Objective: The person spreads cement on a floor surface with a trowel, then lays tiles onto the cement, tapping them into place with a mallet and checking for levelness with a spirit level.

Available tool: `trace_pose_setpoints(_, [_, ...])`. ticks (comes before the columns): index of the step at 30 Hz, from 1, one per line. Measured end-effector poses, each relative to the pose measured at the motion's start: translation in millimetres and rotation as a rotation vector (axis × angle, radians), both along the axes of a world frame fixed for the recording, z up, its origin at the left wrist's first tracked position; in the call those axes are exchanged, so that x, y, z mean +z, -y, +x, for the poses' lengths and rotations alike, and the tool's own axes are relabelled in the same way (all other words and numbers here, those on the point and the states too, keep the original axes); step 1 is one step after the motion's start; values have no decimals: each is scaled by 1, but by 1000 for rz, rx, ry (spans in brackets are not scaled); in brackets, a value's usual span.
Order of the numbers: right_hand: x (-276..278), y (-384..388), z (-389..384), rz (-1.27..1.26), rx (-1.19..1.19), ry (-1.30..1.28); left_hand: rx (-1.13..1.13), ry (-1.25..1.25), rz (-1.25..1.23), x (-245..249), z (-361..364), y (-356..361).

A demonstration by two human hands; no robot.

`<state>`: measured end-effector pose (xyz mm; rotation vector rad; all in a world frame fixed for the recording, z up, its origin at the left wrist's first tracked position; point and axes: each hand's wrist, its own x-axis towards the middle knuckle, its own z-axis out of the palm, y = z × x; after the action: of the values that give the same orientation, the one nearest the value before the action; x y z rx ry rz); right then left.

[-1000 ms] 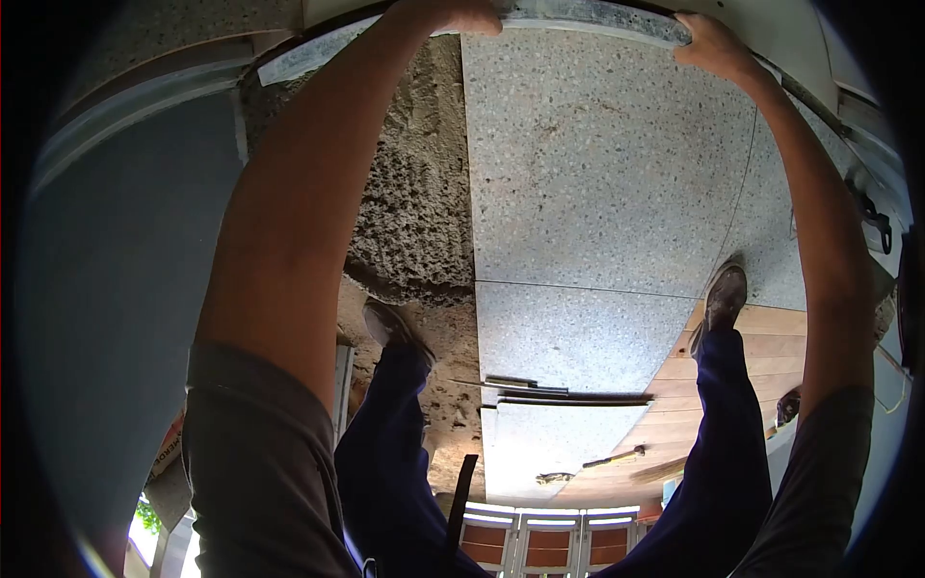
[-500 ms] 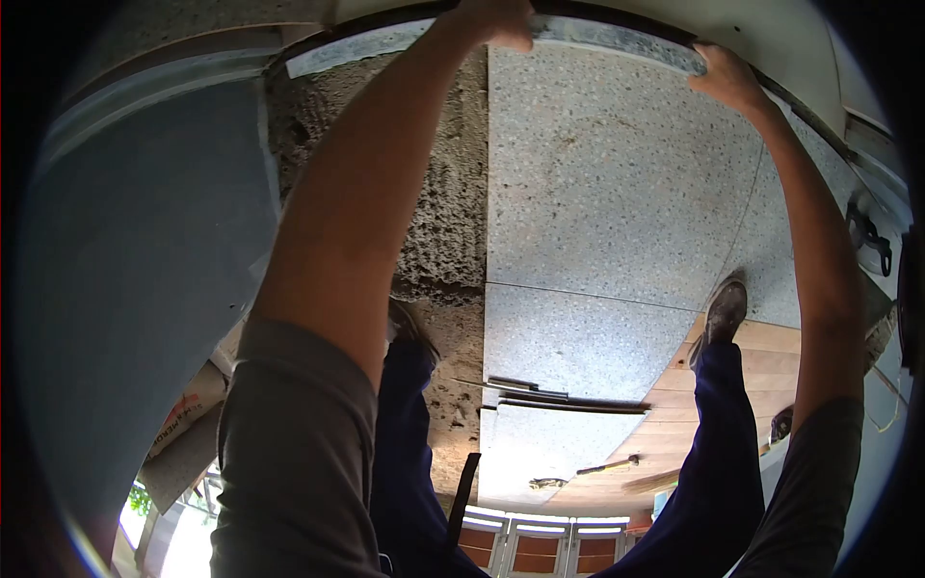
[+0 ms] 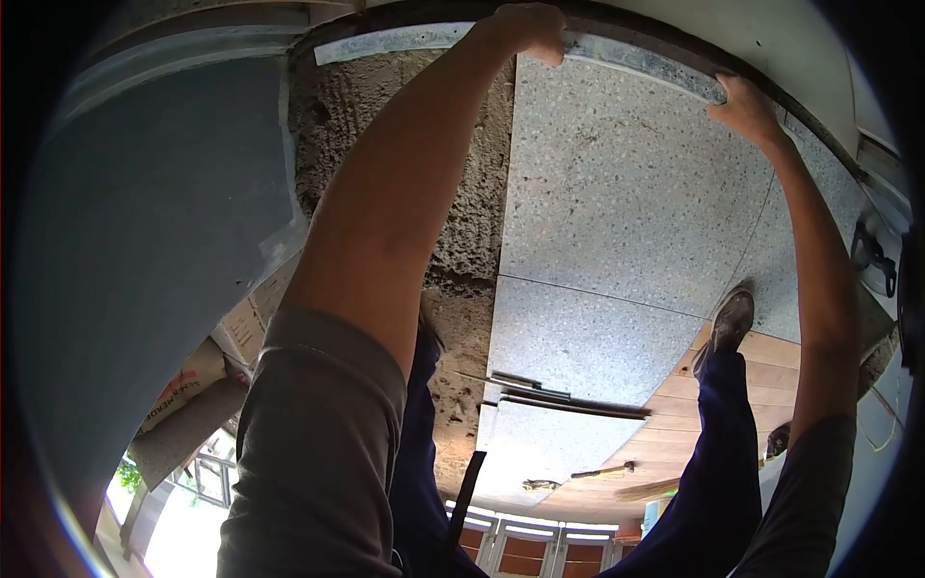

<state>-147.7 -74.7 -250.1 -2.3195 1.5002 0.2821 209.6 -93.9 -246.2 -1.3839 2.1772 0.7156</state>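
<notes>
A large speckled grey floor tile (image 3: 626, 183) lies flat in front of me, next to a strip of rough mortar bed (image 3: 462, 173). My left hand (image 3: 525, 29) grips the tile's far edge at its left corner. My right hand (image 3: 747, 106) holds the same far edge further right. Both arms stretch out over the tile. My legs in dark blue trousers stand astride, with my right shoe (image 3: 727, 323) on the tile's near right side.
A second speckled tile (image 3: 578, 342) lies behind the first, with thin dark strips (image 3: 559, 395) across it. A hammer (image 3: 602, 471) lies on the floor beyond. Wood-look flooring (image 3: 771, 356) is at the right, a grey wall (image 3: 145, 241) at the left, cement bags (image 3: 183, 385) near it.
The view has swung, so the tile and both hands sit further right and lower in the picture. Both hands keep their hold on the tile's far edge.
</notes>
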Motion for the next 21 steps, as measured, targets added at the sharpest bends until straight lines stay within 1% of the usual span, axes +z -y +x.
trace_pose_setpoints(3, [7,-3,5,75,-16,-123,21,-22,-8,0,1,-10])
trace_pose_setpoints(5, [6,-10,3,35,-3,-66,10,-2,-2,-4,1,-14])
trace_pose_setpoints(9, [-8,-20,-7,18,-7,49,79,-14,60,5,0,-28])
trace_pose_setpoints(12, [-9,-35,-6,-34,-24,63,102,-27,121,10,-1,-36])
trace_pose_setpoints(14, [-1,-37,-2,87,-36,8,80,-3,132,14,-2,-45])
trace_pose_setpoints(15, [3,-39,0,146,-44,-17,106,-26,123,23,-4,-53])
trace_pose_setpoints(16, [2,-43,-1,153,-43,-4,134,-48,113,34,-5,-64])
trace_pose_setpoints(18, [0,-50,-3,159,-41,24,146,-57,92,38,-5,-71])
trace_pose_setpoints(20, [-5,-61,-4,148,-51,58,109,-28,73,15,-4,-74])
trace_pose_setpoints(21, [1,-66,-2,141,-57,73,102,-30,28,13,-4,-79])
